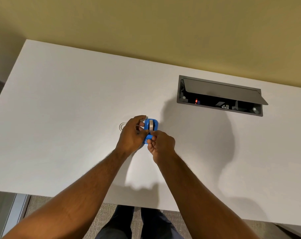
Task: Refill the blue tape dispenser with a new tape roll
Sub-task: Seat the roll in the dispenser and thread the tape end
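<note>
The blue tape dispenser [152,128] stands on the white table [68,109] near its middle, with a tape roll [151,125] seated in its slot. My left hand [133,133] wraps around the dispenser's left side, fingers on its top edge. My right hand [161,144] sits at the dispenser's near end, thumb and forefinger pinched together at the tape where it leaves the roll. The dispenser's near end and cutter are hidden behind both hands.
A clear ring, seemingly another tape roll [122,126], lies flat just left of my left hand. A grey cable box [220,95] with its lid raised is set into the table at the back right. A yellow wall rises behind.
</note>
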### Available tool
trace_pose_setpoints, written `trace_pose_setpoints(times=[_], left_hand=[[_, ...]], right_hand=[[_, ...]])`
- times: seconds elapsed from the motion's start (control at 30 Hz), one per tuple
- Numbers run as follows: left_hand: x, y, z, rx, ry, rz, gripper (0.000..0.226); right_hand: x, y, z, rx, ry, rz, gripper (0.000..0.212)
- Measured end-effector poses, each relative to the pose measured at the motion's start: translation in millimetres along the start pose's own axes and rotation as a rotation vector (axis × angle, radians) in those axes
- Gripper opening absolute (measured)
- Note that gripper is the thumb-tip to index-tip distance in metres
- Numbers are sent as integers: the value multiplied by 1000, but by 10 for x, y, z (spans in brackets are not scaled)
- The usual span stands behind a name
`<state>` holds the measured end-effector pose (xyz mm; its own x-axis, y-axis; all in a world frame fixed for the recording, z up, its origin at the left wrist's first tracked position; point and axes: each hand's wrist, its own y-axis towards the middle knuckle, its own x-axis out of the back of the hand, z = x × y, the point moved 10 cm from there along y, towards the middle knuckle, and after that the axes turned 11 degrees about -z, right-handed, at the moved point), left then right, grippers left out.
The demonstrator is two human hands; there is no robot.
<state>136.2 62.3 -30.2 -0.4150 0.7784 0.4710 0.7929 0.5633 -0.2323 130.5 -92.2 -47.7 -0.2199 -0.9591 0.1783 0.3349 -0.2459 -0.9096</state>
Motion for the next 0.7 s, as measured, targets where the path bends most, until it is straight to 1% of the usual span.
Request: trace_pose_setpoints(times=[0.1,0.23,0.43,0.7], left_hand=[[-3,-3,-77,-105,46,14,42],[4,-26,-148,-209,88,14,35],[-25,-2,-127,-224,96,22,35],[-17,-10,-173,-242,77,21,34]], right_hand=[[-18,-22,-13,-16,23,29,16],[-34,-37,-17,-20,62,39,21],[-49,-47,-3,-12,108,3,23],[-143,-48,-25,-50,104,39,11]])
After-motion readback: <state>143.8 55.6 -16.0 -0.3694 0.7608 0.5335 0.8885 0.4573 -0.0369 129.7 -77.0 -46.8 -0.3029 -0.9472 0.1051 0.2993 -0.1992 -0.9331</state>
